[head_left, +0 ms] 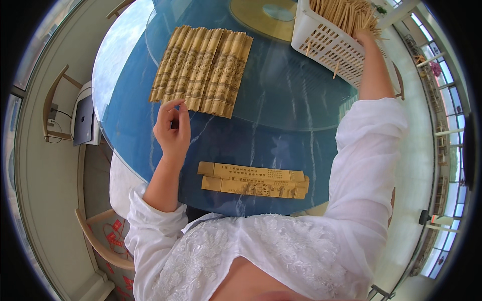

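My left hand (172, 128) is beside the lower edge of a row of printed tan paper chopstick sleeves (203, 70), its fingers curled and the thumb close to the forefinger. Nothing shows in its grip. At the upper right, my right hand (365, 37) reaches over the rim of a white slatted plastic basket (331, 50), in among many loose wooden chopsticks (346, 15). Its fingertips are hidden there. Close to my body lie two more paper sleeves (253, 186), flat, one partly over the other.
The round blue glass-topped table (281, 135) bears a turntable with a gold disc (263, 15) at the far side. A few chopsticks poke through the basket's slats. Wooden chairs (55, 108) and a laptop (83, 120) are at the left.
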`<state>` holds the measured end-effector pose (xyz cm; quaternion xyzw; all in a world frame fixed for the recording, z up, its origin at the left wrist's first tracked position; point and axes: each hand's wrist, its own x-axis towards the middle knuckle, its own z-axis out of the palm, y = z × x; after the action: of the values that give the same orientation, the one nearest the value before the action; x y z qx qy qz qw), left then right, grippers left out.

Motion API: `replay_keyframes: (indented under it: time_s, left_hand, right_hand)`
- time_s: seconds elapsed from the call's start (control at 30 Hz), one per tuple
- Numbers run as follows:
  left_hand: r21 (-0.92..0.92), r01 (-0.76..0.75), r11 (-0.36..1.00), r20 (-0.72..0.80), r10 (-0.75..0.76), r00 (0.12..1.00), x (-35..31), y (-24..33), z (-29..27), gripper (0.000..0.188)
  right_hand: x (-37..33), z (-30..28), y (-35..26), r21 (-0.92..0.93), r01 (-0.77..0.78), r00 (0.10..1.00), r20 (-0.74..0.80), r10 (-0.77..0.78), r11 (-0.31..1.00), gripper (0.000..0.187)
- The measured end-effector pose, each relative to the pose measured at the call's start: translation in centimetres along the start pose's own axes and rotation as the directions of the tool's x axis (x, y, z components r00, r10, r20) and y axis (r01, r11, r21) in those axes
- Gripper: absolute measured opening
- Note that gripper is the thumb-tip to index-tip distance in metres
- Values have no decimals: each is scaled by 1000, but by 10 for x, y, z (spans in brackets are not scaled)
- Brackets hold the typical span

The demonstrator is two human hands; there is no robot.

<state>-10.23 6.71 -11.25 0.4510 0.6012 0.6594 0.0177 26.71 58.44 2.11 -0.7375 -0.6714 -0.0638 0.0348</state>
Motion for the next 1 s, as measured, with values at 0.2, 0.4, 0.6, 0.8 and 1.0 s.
replay_keyframes:
  time_s: [0.2, 0.4, 0.6, 0.8, 1.0]
  left_hand:
    - [-22, 30, 999, -45, -31, 999, 1, -8, -1, 5]
    - [-62, 54, 997, -58, -57, 997, -1, -11, -1, 7]
    - [-94, 55, 994, 9, -54, 998, -8, -22, -5, 10]
    - [31, -188, 982, 550, 140, 824, -34, 47, -11, 16]
    - [27, -502, 864, 817, 271, 509, -84, 70, -17, 28]
  right_hand:
    - [-81, -81, 13, 216, 423, 594, -800, -89, 880, 53]
    - [-240, -128, 4, 445, 780, 537, -837, -107, 440, 44]
    - [-281, -111, 35, 891, 263, 890, -76, -449, 370, 32]
    - [-397, -68, 55, 625, 374, 851, 64, -522, 685, 37]
    - [-439, -48, 70, 573, 338, 826, 200, -527, 747, 33]
